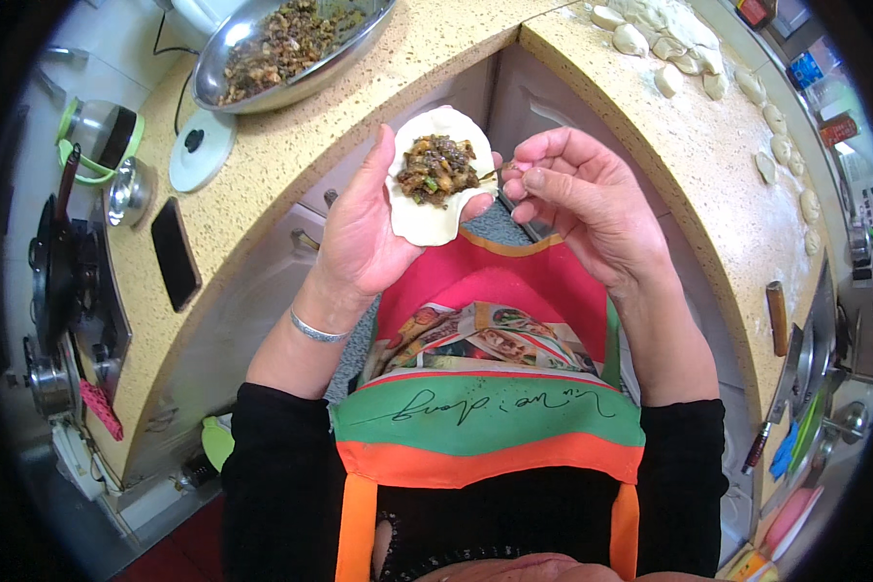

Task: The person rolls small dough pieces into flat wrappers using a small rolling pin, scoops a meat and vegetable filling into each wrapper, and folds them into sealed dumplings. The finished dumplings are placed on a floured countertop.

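On my left hand [360, 233] rests a round, pale dough wrapper [429, 227], held open from beneath over the gap between the counters. A mound of brown chopped filling [436, 169] with green bits sits at its middle. My right hand [582, 196] is just right of the wrapper, with thumb and fingers pinched together. A thin dark strip [490, 174] runs from the filling's edge to those fingertips; whether it is a utensil or a piece of filling is unclear. More filling [291, 51] lies in a large steel bowl [262, 104] at the upper left.
Floured dough pieces [668, 81] lie along the right counter [669, 145], near a wooden rod [776, 319] and a kitchen knife [773, 400]. A white lid [202, 153], a phone [174, 254] and a dark pan [51, 254] are on the left. Counter edges curve around me.
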The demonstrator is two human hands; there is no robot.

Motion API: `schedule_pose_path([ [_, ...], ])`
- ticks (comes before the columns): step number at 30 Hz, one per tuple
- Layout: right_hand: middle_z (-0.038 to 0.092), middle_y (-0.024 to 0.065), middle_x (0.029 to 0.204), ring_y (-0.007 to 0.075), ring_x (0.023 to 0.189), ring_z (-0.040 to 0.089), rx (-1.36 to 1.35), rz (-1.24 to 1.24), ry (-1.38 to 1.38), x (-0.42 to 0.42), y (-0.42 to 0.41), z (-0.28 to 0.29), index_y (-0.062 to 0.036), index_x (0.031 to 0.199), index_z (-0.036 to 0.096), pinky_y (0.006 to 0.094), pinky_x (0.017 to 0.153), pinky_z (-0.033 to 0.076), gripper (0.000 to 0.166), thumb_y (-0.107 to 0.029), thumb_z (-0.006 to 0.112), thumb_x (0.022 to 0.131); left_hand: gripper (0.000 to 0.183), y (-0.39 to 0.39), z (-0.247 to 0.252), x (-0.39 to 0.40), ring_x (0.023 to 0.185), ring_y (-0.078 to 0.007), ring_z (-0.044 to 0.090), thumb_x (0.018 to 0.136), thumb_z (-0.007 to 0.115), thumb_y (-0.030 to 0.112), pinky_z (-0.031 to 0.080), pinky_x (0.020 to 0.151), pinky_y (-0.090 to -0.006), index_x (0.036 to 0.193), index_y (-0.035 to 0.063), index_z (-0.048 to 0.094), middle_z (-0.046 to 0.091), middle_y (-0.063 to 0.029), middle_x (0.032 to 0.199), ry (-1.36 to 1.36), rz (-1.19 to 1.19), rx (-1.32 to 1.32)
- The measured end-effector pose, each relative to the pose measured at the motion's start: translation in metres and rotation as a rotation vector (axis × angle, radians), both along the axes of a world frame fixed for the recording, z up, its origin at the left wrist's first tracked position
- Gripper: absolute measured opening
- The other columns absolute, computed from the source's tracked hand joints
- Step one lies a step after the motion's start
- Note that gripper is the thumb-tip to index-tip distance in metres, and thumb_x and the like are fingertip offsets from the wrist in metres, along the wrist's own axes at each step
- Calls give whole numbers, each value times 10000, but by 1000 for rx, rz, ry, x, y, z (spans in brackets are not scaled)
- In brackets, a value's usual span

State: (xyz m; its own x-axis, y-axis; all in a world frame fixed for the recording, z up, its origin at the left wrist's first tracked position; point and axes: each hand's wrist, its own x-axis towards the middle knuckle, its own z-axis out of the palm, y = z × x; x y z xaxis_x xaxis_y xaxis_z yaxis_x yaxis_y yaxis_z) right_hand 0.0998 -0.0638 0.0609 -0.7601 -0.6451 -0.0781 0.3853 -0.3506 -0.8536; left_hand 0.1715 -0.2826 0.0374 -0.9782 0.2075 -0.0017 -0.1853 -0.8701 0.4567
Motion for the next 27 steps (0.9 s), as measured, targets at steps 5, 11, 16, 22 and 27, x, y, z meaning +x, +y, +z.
schedule_pose_path([
  [5, 729, 101, 929, 177, 863, 708, 381, -69, 601, 5, 0, 29, -15, 1094, 679, 280, 751, 561, 178, 36, 644, 927, 582, 18, -9, 5, 1272, -330, 602, 1117, 327, 460, 556, 1042, -510, 1453, 3, 458, 586, -199, 1384, -22, -31, 12],
  [11, 681, 112, 859, 314, 848, 636, 707, -22, 1543, 12, -13, 56, -44, 952, 672, 416, 764, 524, 181, 61, 674, 804, 522, 34, -16, 14, 1248, -316, 610, 1111, 372, 456, 526, 1063, -551, 1410, 45, 492, 600, -170, 1338, -81, -86, 189],
  [16, 676, 96, 924, 318, 848, 614, 688, -21, 1571, 19, -14, 59, -58, 912, 647, 421, 749, 511, 199, 61, 703, 763, 488, 40, -20, 17, 1240, -315, 612, 1111, 394, 437, 519, 1067, -544, 1398, 56, 498, 603, -162, 1323, -131, -96, 225],
  [22, 685, 102, 965, 320, 910, 635, 740, 3, 1476, 27, -11, 55, -37, 933, 667, 403, 768, 532, 206, 70, 711, 761, 448, 40, -25, 20, 1214, -306, 623, 1109, 424, 399, 525, 1056, -535, 1383, 53, 502, 609, -157, 1313, -86, -99, 267],
  [27, 692, 118, 920, 276, 881, 668, 684, -93, 1429, 26, -9, 46, -24, 981, 703, 369, 781, 547, 183, 64, 705, 822, 446, 42, -34, 17, 1275, -318, 592, 1111, 426, 348, 499, 1080, -570, 1434, 43, 465, 583, -188, 1373, -70, -52, 258],
])
